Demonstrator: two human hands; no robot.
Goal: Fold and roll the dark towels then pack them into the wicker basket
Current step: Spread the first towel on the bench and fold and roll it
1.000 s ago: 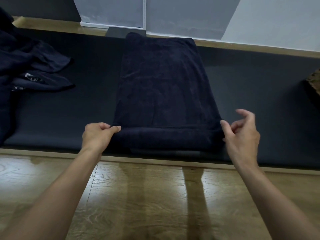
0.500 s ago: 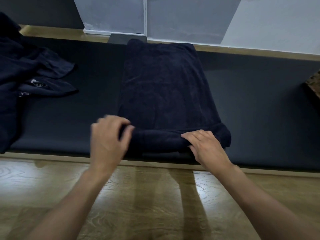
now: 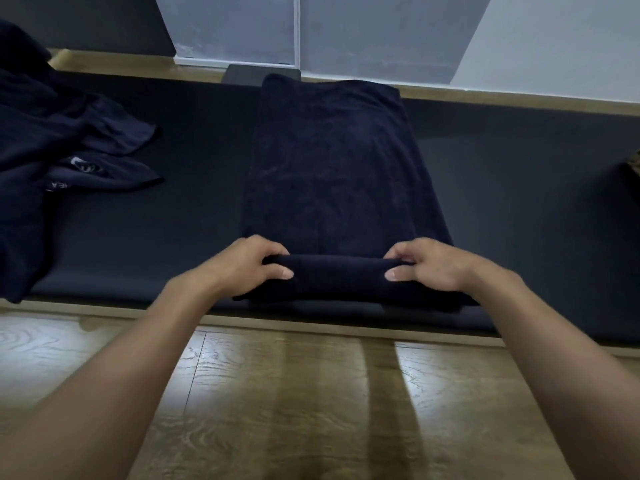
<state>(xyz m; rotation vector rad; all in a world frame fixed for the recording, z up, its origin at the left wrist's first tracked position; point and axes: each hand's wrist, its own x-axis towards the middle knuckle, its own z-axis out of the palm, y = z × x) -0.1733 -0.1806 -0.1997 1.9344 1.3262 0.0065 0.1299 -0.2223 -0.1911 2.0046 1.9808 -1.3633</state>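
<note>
I have bare mat (image 3: pixel 194 230) on both sides of the towel (image 3: pixel 339 174), wide enough to pass a hand. A heap of dark cloth (image 3: pixel 52 140) blocks the far left. A sliver of wicker basket (image 3: pixel 636 166) stands at the right edge, and the wall (image 3: pixel 554 39) closes the back.

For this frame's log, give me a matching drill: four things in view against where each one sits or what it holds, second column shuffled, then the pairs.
Column one:
1. left hand
2. right hand
3. loose towel pile
4. wicker basket

Column two:
A. at the right edge of the view, mostly cut off
B. heaped at the left end of the dark mat
C. grips the right end of the towel roll
D. grips the left end of the towel roll

Pairs: 1-D, 2-C, 3-B, 4-A.
</note>
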